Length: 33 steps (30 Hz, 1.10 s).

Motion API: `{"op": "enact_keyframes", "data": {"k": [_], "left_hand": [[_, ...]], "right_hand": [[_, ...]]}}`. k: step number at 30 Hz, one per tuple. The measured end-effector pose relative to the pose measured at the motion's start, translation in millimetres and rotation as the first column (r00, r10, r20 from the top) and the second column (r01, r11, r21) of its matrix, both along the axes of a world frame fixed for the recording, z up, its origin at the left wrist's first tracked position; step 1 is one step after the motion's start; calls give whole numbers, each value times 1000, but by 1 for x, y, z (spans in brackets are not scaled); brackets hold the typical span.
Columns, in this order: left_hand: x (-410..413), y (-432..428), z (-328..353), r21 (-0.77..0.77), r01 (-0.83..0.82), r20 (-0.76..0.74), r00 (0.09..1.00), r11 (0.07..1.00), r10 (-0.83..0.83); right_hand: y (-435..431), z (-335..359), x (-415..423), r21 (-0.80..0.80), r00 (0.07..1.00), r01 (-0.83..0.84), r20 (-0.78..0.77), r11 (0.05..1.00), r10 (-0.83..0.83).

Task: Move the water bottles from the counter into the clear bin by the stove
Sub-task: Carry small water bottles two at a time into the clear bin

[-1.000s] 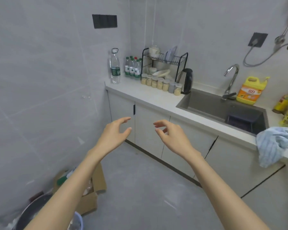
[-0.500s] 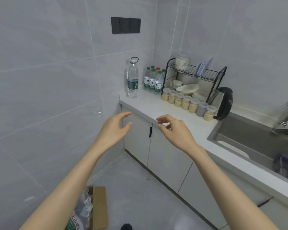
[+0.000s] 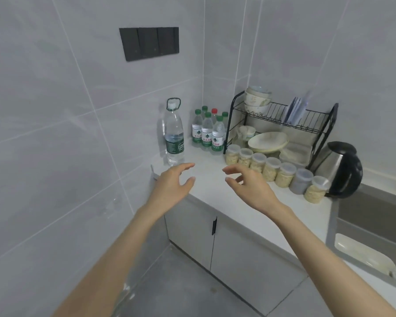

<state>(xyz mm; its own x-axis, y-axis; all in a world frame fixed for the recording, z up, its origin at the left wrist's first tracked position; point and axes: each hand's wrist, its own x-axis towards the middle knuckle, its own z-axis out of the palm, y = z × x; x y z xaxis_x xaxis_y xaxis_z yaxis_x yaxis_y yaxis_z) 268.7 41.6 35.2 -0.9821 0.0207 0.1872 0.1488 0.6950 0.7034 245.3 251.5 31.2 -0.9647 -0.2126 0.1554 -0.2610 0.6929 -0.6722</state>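
A tall clear water bottle (image 3: 174,136) with a green label and a carry loop stands at the counter's left corner. Behind it, against the wall, several small water bottles (image 3: 207,131) with green caps and one red cap stand in a cluster. My left hand (image 3: 173,184) hovers over the counter's front edge just below the tall bottle, fingers relaxed and spread, holding nothing. My right hand (image 3: 247,184) hovers beside it over the white counter (image 3: 210,175), fingers loosely curved, empty. The clear bin and the stove are out of view.
A black dish rack (image 3: 281,124) with bowls and plates stands right of the small bottles. A row of lidded jars (image 3: 270,170) lines the counter in front of it. A black kettle (image 3: 338,170) stands by the sink (image 3: 370,225). White cabinets lie below.
The view has closed in on the counter corner. Both hands have advanced from in front of the cabinets to over the counter's edge, close to the tall bottle.
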Motion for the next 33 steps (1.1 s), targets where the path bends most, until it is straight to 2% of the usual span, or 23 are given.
{"op": "enact_keyframes", "data": {"k": [12,16,20,23,29,33], "left_hand": [[-225,10,-8,1,-64,8,998,998,64],[-269,8,-10,39,-100,33,995,994,98],[-311,0,-23,0,-102,56,993,995,102],[-329,-7,-33,-48,-83,56,995,995,86],[-361,-17,-56,-37,-34,116,992,999,38],[-374,-24,-66,-34,7,131,991,999,-3]], "right_hand": [[2,-19,-252,46,999,2,-40,999,0],[-3,-26,-326,26,999,-8,-43,1000,9],[-16,-35,-398,80,1000,-9,-17,997,11],[-26,-46,-437,129,1000,16,18,991,-19],[-41,-63,-491,311,996,45,57,949,-66],[-43,-68,-497,365,997,78,-6,928,-81]]}}
